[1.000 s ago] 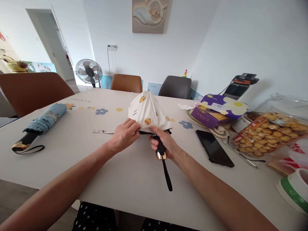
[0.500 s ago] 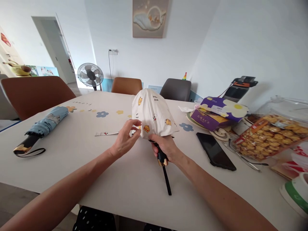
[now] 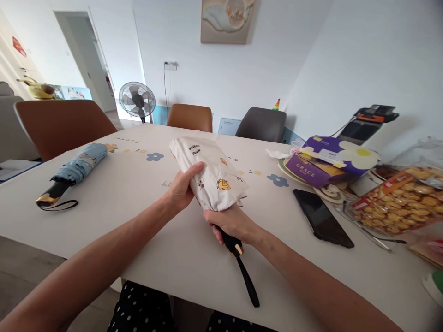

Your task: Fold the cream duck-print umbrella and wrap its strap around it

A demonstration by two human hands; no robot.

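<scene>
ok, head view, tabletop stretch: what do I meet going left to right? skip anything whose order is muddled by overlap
Blue umbrella → white umbrella → phone → snack tub.

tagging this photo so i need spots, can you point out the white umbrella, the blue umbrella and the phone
White umbrella [image 3: 213, 171]: head view, on its printed canopy fabric.
Blue umbrella [image 3: 76, 171]: head view, on its folded canopy.
Phone [image 3: 322, 217]: head view, on its dark screen.
</scene>
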